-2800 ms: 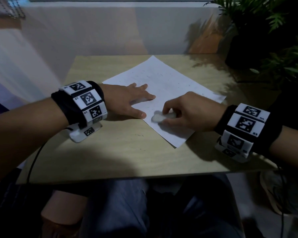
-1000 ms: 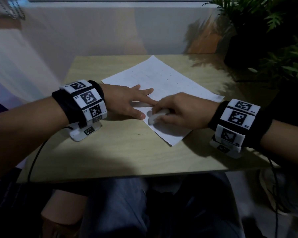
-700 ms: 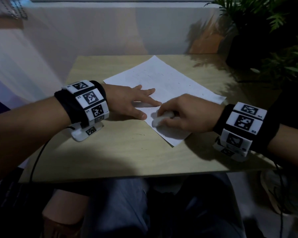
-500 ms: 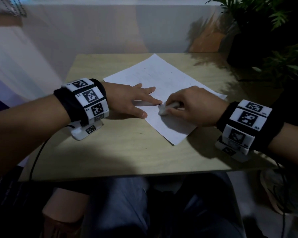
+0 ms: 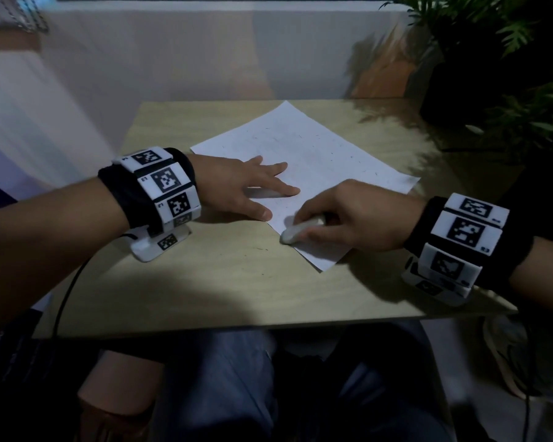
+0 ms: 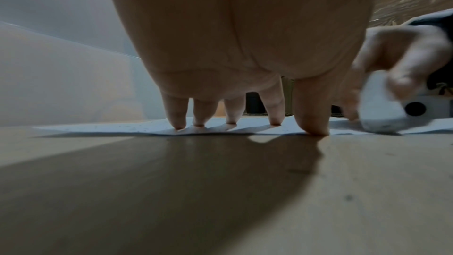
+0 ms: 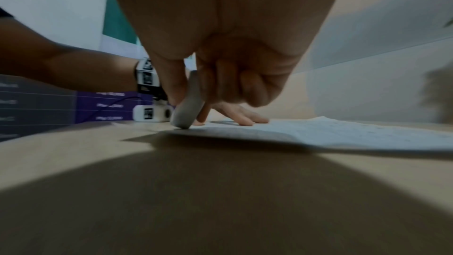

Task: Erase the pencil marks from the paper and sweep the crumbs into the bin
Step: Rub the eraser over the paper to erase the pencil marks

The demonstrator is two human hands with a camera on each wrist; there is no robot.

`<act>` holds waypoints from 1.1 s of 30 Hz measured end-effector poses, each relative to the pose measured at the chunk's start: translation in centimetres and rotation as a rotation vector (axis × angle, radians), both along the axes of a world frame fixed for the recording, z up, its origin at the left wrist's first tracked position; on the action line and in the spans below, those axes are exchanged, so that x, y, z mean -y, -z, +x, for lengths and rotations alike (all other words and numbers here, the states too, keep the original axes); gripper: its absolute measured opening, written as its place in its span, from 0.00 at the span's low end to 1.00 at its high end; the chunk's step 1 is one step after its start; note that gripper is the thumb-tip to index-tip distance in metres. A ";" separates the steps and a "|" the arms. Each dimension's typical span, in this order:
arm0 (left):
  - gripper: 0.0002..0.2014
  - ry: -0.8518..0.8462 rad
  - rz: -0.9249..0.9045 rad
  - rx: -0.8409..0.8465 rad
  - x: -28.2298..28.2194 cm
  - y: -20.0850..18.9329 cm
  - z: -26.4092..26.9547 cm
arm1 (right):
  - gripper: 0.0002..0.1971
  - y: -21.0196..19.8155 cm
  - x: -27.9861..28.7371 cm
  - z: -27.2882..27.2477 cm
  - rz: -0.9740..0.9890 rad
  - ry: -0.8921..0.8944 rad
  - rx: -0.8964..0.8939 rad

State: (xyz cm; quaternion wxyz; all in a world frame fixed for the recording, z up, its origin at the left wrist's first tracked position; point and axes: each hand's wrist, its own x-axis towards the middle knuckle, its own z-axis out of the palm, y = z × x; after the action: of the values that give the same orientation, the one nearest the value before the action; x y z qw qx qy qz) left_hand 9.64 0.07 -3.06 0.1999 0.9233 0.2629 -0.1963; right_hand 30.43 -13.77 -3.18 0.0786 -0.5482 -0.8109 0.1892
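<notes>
A white sheet of paper [image 5: 304, 154] lies at an angle on the wooden table [image 5: 230, 282], with faint pencil marks and small dark crumbs scattered on it. My left hand [image 5: 246, 186] rests flat on the paper's left edge, fingers straight and spread; the left wrist view shows its fingertips [image 6: 313, 123] pressing the paper [image 6: 152, 126] down. My right hand [image 5: 348, 215] pinches a white eraser [image 5: 300, 229] between thumb and fingers and presses its tip on the paper's near-left edge. In the right wrist view the eraser [image 7: 188, 108] touches the paper [image 7: 331, 133] at its border. No bin is in view.
Potted plants [image 5: 498, 59] stand at the table's far right corner. A pale wall [image 5: 205, 49] runs behind the table. A few crumbs [image 5: 262, 249] lie on the wood left of the paper. My knees show under the near table edge [image 5: 237, 330].
My right hand has rubbed the eraser back and forth over the paper's near-left part, ending closer to the near edge. My left hand has stayed flat on the paper.
</notes>
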 end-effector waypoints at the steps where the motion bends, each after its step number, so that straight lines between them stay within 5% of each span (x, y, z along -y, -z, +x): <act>1: 0.32 -0.002 0.001 -0.002 0.0 -0.1 0.0 | 0.33 -0.1 -0.2 0.1 -0.001 0.023 -0.007; 5: 0.31 -0.001 0.003 -0.002 0.0 -0.1 0.0 | 0.28 0.5 -0.7 0.7 0.169 0.148 0.158; 10: 0.31 -0.008 0.003 -0.010 0.2 -0.1 0.0 | 0.27 0.0 0.0 0.3 0.016 0.040 0.032; 15: 0.31 -0.008 0.006 -0.011 0.2 -0.2 0.1 | 0.25 0.2 -0.4 0.7 0.167 0.175 0.175; 20: 0.31 -0.011 0.002 -0.013 0.3 -0.3 0.1 | 0.27 -0.4 0.3 0.3 -0.031 0.044 0.024; 25: 0.32 -0.011 -0.001 -0.014 0.2 -0.3 0.1 | 0.25 0.2 -0.1 0.7 0.147 0.160 0.179; 29: 0.32 -0.017 -0.007 -0.022 0.3 -0.5 0.1 | 0.31 0.1 0.4 0.3 0.002 0.011 0.041; 33: 0.32 -0.011 0.010 -0.023 0.3 -0.4 0.1 | 0.26 0.2 -0.3 1.0 0.131 0.151 0.136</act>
State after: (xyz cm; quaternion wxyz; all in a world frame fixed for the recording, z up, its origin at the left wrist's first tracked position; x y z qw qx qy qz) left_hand 9.78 -0.21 -2.66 0.1931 0.9206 0.2711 -0.2044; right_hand 31.41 -13.46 -3.35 0.0730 -0.6129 -0.7814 0.0915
